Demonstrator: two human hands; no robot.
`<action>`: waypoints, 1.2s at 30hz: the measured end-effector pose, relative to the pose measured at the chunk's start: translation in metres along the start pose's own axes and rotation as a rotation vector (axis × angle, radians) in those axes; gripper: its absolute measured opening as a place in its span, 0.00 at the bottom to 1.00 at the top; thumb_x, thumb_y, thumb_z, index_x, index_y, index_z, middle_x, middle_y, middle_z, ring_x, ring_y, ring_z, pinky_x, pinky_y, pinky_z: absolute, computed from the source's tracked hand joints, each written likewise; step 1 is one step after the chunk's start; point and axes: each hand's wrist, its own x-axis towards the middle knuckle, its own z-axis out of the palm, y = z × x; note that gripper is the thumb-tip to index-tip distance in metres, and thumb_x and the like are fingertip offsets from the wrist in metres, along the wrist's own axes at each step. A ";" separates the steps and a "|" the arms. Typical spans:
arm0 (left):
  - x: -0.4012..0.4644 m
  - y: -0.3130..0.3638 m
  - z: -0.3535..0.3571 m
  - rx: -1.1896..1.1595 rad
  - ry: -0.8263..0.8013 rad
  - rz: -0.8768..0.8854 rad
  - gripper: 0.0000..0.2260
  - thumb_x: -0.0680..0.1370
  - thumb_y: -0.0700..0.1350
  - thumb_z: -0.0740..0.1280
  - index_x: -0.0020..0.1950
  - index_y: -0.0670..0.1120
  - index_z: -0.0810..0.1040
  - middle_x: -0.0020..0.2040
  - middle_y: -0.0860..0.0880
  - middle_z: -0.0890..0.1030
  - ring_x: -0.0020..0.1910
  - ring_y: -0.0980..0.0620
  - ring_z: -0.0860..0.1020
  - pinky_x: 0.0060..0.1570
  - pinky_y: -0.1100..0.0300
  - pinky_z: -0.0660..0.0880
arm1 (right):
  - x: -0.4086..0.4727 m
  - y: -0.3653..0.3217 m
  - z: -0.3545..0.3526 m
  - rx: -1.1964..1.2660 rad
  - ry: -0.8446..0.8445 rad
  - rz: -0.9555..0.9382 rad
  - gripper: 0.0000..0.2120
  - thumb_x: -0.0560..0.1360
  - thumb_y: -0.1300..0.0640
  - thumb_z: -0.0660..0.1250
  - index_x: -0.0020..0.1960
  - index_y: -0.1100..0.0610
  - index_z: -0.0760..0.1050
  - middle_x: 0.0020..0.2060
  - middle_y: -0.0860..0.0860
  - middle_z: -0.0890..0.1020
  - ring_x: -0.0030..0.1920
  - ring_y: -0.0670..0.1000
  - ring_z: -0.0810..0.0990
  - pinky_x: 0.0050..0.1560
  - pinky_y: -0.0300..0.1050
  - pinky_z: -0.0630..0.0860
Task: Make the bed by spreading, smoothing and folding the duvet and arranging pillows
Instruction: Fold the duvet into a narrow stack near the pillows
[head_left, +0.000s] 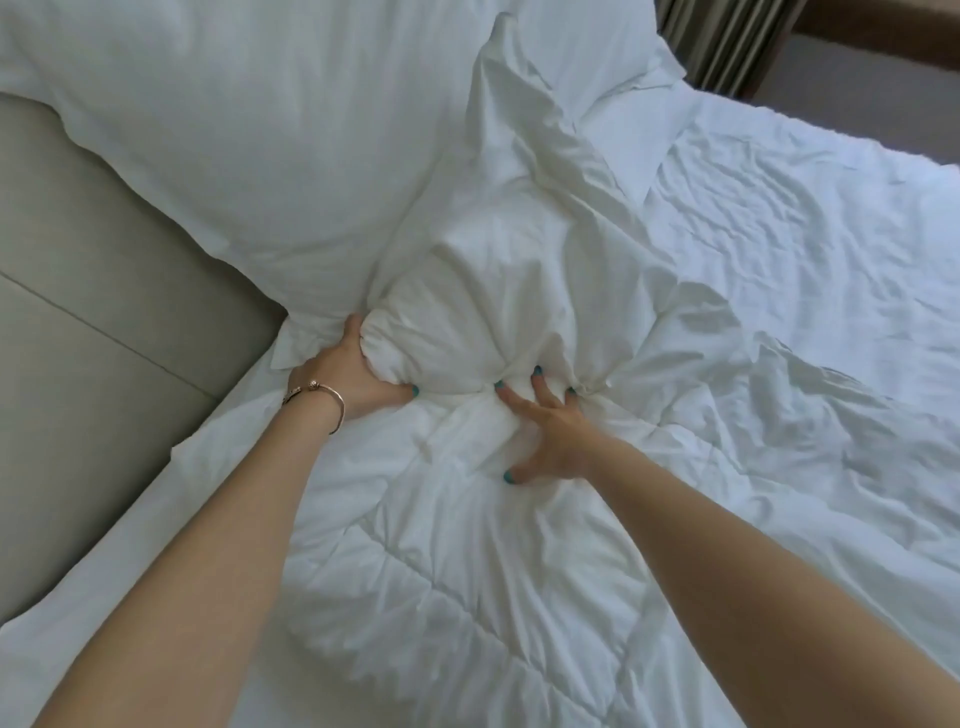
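Setting: a bed (779, 260) dressed all in white, seen from above by the person leaning over it.
Left hand (353, 374): cupped round the near left end of a crumpled pillow (493, 291), thumb on top, fingers curled under the bunched cloth; a thin gold bracelet (332, 405) circles the wrist.
Right hand (545, 431): fingers spread wide and pressed flat into the cloth where the pillow's near edge meets the duvet (467, 597), teal-painted nails showing, the fabric puckering between the fingers.
Crumpled pillow: lies in the middle of the view at the head end of the bed, its case heavily creased and loose; the filling sits inside the case as a rounded bulge just beyond the two hands.
Second pillow (234, 130): large, plump and smooth, filling its case fully, propped against the headboard (93, 260) at upper left and touching the crumpled one.
Third pillow (613, 78): partly visible behind the crumpled one, toward the upper right.
Duvet: quilted in diamond stitching, spread over the near half of the bed beneath both forearms, rumpled in places.
Sheet (805, 208): wrinkled, covering the far right of the mattress.
Headboard: padded, beige, running along the left edge.
Background: striped curtains (717, 41) hang at the top right.
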 end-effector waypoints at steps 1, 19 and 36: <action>-0.012 0.008 -0.007 -0.007 -0.006 0.016 0.46 0.63 0.64 0.73 0.72 0.60 0.48 0.58 0.49 0.78 0.56 0.42 0.77 0.54 0.52 0.73 | -0.014 0.001 -0.006 0.045 0.011 -0.018 0.54 0.66 0.40 0.75 0.74 0.32 0.37 0.77 0.46 0.34 0.77 0.63 0.39 0.75 0.61 0.52; -0.293 0.335 0.098 -0.366 -0.506 0.465 0.38 0.75 0.56 0.65 0.70 0.66 0.38 0.54 0.51 0.80 0.48 0.48 0.81 0.50 0.55 0.77 | -0.341 0.135 -0.035 1.471 0.424 0.118 0.26 0.70 0.25 0.51 0.67 0.23 0.54 0.75 0.39 0.57 0.75 0.49 0.60 0.69 0.62 0.67; -0.399 0.305 0.247 0.286 -0.299 0.252 0.47 0.59 0.80 0.58 0.70 0.74 0.37 0.73 0.55 0.26 0.73 0.40 0.30 0.70 0.34 0.43 | -0.369 0.289 0.070 1.254 0.594 0.337 0.58 0.67 0.42 0.76 0.74 0.34 0.31 0.73 0.49 0.61 0.73 0.52 0.64 0.66 0.41 0.63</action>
